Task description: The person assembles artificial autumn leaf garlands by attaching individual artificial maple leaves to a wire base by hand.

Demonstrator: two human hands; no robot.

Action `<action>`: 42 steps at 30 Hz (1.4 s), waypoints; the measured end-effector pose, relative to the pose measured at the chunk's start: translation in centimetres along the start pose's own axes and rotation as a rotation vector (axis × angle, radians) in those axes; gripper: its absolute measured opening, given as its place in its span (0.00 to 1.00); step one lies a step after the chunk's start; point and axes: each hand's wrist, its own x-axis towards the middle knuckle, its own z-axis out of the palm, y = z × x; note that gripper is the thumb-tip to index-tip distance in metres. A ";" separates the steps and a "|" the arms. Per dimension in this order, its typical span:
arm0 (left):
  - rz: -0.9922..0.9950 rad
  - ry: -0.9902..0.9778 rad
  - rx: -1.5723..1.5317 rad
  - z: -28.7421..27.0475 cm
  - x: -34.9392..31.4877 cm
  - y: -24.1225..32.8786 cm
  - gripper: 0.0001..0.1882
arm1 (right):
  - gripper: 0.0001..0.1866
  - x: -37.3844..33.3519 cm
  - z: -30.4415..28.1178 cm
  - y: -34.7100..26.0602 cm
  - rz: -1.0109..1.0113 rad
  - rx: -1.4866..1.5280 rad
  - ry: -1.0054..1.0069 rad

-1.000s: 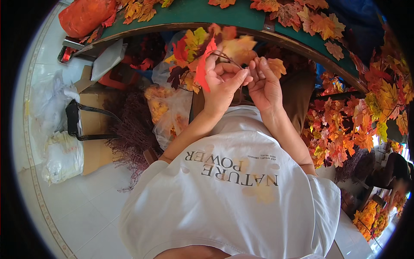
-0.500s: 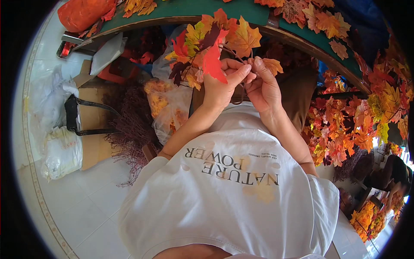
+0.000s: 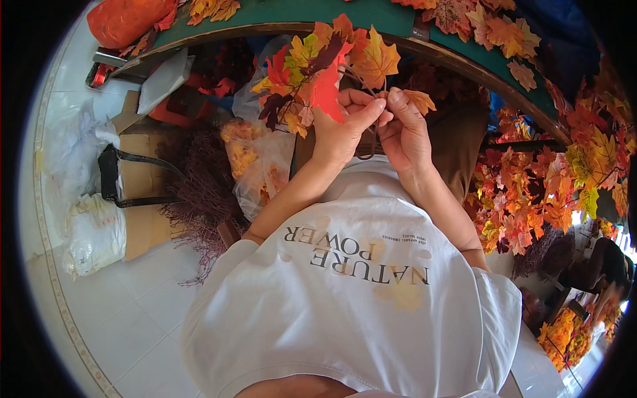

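A spray of artificial maple leaves in red, orange, yellow and dark purple is held over my lap, just short of the table edge. My left hand is closed round its thin brown stems, beneath a bright red leaf. Close against it, my right hand pinches a stem between thumb and fingers. An orange leaf sticks out behind the right thumb, and a yellow-orange leaf rises above both hands. A loop of brown stem hangs below. The exact contact between the fingertips is partly hidden.
The green table curves across the top with loose maple leaves on it. Leaf garlands hang at the right. Left of me are bundled purple twigs, a clear bag of leaves and a cardboard box. Another person works far right.
The leaf spray and my left hand have shifted very slightly. Both hands keep their hold at the same place.
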 end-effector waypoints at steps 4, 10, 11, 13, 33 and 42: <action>-0.016 0.010 -0.007 0.0 0.1 0.0 0.42 | 0.05 0.1 -0.2 0.3 -0.017 0.021 0.013; -0.040 -0.002 0.016 -0.3 0.3 -0.3 0.41 | 0.06 0.1 -0.4 0.4 -0.167 -0.106 -0.033; -0.063 0.019 0.029 -0.3 0.2 -0.4 0.39 | 0.06 0.0 -0.4 0.5 -0.167 -0.107 -0.033; -0.038 0.011 0.022 -0.3 0.2 -0.5 0.31 | 0.07 -0.1 -0.3 0.6 -0.222 -0.223 -0.002; 0.102 0.257 -0.309 -5.6 3.7 0.6 0.16 | 0.15 2.6 -0.7 1.4 -0.059 -0.856 -0.466; -0.013 0.196 -0.328 -5.3 2.9 -1.1 0.16 | 0.12 4.8 0.6 2.4 -0.320 -0.954 -0.333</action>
